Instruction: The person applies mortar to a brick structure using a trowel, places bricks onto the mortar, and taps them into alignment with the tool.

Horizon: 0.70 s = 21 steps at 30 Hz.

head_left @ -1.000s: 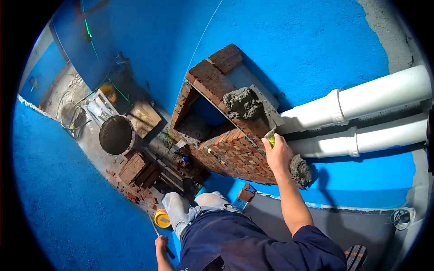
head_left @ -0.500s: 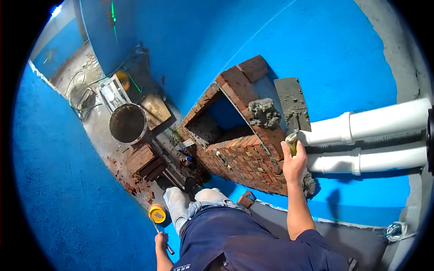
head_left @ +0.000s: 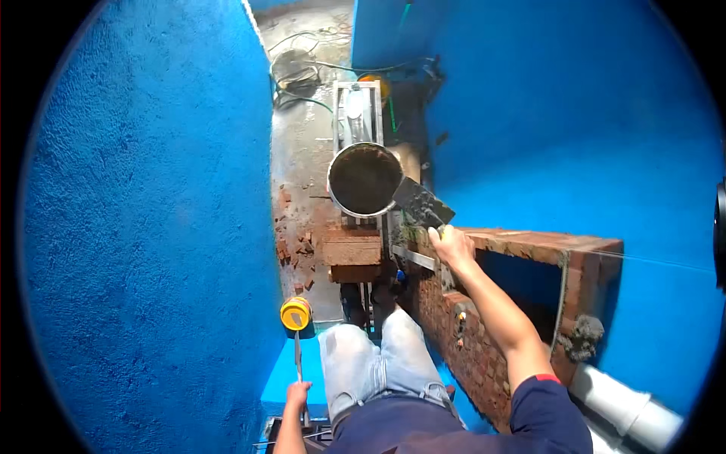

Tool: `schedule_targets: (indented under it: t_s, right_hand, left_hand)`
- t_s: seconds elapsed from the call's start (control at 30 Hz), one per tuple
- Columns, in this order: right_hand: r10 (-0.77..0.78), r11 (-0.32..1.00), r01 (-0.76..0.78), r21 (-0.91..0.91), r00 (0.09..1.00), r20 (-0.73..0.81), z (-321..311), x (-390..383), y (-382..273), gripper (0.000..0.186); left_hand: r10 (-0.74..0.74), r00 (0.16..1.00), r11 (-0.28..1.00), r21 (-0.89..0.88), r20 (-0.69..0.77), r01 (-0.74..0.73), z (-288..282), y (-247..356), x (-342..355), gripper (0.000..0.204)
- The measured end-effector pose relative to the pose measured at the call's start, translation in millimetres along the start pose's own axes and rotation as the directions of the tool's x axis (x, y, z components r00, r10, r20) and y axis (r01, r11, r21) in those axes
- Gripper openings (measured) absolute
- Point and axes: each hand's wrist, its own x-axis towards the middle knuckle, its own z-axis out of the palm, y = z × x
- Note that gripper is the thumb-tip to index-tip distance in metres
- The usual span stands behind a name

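Observation:
My right hand is closed round the handle of a trowel. Its wide, flat blade is smeared with mortar and overlaps the right rim of a round bucket holding dark grey mortar. Down at the lower left, my left hand grips a long, thin grey tool whose exact kind I cannot make out. The tool's far end points at a small yellow bucket. A lump of mortar sits on the brick structure to my right.
Reddish bricks are stacked between my feet and the mortar bucket. Broken brick pieces litter the floor by the left blue wall. White pipes run at lower right. Cables trail over the far floor.
My view has swung left. The trowel has gone from beside the white pipes and mortar lump to the mortar bucket's rim. My left hand keeps its grip on the thin tool.

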Motion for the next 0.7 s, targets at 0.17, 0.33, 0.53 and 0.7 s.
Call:
schedule_targets:
  t_s: [0.17, 0.33, 0.53, 0.7]
  right_hand:
    - [-0.290, 0.878, 0.294, -0.379, 0.955, 0.068, 96, 181, -56, 0.036]
    - [-0.335, 0.762, 0.255, -0.595, 0.942, -0.024, 221, 315, -81, 0.023]
    - [0.159, 0.961, -0.083, -0.262, 0.947, 0.281, 327, 343, -121, 0.025]
    - [0.182, 0.979, -0.203, 0.017, 0.908, 0.377, 410, 412, -77, 0.025]
  left_hand:
    - [-0.068, 0.997, 0.990, 0.129, 0.024, 0.064, 49, -47, -60, 0.032]
    - [-0.419, 0.885, 0.904, -0.002, 0.203, 0.428, 120, -64, -110, 0.039]
    - [-0.577, 0.791, 0.758, -0.227, 0.204, 0.611, 155, 2, -97, 0.040]
    - [-0.563, 0.795, 0.753, -0.257, 0.226, 0.606, 152, 21, -51, 0.040]
